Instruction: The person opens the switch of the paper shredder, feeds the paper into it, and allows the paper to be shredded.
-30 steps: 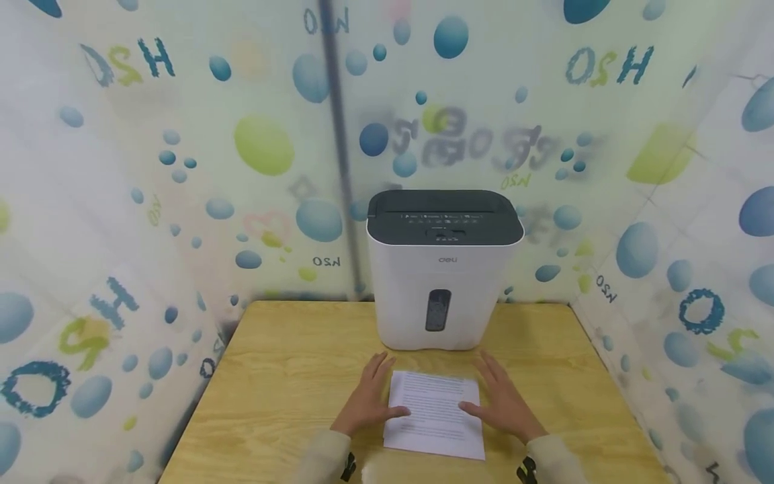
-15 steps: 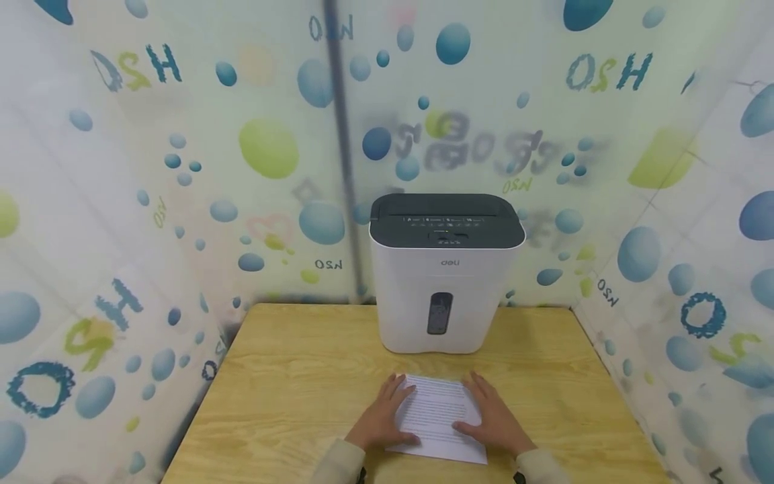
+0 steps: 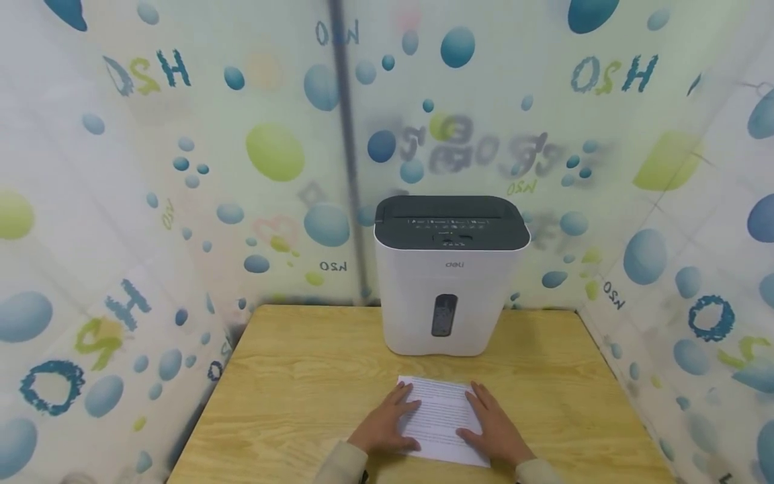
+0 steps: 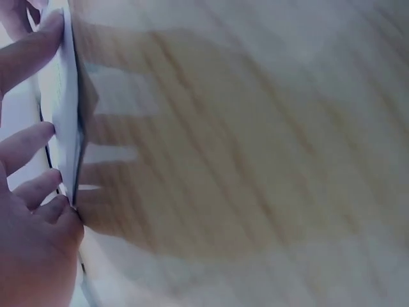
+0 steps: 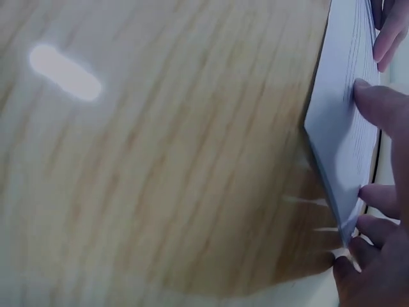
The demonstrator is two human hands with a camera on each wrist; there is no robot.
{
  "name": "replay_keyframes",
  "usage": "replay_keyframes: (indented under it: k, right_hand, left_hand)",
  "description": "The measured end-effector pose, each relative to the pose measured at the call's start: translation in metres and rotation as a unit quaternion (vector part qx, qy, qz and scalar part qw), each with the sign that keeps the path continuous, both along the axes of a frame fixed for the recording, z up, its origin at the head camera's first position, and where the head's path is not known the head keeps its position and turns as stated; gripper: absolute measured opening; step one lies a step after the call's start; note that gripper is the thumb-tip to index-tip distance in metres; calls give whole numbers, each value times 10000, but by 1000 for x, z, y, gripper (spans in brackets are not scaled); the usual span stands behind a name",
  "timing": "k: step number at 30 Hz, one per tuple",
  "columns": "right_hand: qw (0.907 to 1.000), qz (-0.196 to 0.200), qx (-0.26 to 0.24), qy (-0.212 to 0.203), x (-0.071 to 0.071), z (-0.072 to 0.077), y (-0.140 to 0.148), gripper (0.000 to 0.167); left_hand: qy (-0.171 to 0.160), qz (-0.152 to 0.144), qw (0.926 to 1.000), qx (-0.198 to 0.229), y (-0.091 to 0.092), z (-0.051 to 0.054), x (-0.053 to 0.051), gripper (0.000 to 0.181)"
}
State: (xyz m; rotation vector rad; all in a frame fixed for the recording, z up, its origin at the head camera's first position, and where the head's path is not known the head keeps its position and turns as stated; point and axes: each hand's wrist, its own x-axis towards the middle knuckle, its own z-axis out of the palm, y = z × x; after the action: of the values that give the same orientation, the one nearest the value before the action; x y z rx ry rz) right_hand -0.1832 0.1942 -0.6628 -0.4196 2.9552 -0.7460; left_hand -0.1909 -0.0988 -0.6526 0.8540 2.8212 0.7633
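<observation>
A small stack of printed paper lies on the wooden table in the head view. On its left edge rests my left hand, fingers spread along the side and thumb lying over the sheet. My right hand touches the opposite edge in much the same way, its thumb on the printed face. In the left wrist view the paper is seen nearly edge-on beside the left fingers. The right wrist view shows the paper's near corner and the right thumb on top. Both hands have relaxed, mostly straight fingers.
Behind the paper stands a white paper shredder with a dark top and a small window. The wooden table extends to both sides. A patterned curtain hangs close behind and along both sides.
Both hands have come inward from beside the paper onto its left and right edges. The shredder stays put; the head view has shifted slightly.
</observation>
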Motion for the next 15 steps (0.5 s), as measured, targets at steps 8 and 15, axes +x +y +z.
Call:
replay_keyframes:
  k: [8, 15]
  right_hand:
    - [9992, 115, 325, 210, 10, -2, -3, 76]
    - [9983, 292, 264, 433, 11, 2, -6, 71]
  left_hand:
    - [1, 157, 9998, 115, 4, -4, 4, 85]
    - [2, 248, 9993, 288, 3, -7, 1, 83]
